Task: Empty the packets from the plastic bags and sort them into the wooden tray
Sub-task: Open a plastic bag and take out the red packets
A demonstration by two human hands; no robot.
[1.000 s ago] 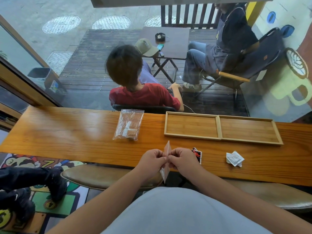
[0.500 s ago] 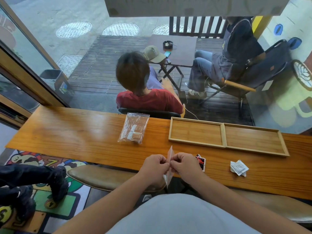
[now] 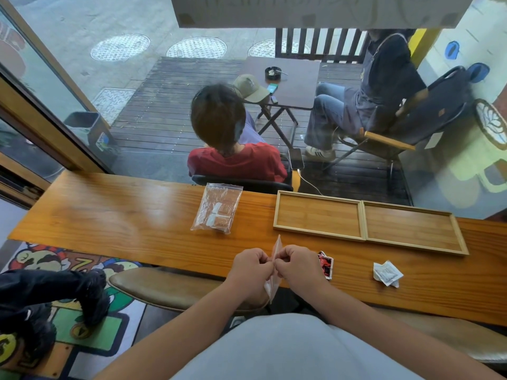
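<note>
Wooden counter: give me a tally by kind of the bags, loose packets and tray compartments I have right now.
Clear plastic bags: 2, one lying flat with packets inside, one thin one pinched between left hand and right hand.
Loose packets on the counter: 2, red-and-black and crumpled white.
Wooden tray compartments: 2, both bare.
Total: 6.

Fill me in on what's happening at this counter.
A person holds a small plastic bag edge-on, pinched between the left hand and right hand, seemingly opening it. A second clear bag of packets lies unopened on the wooden counter. Both compartments of the wooden tray hold nothing. A red-and-black packet and white packets lie loose near the counter's front edge.
</note>
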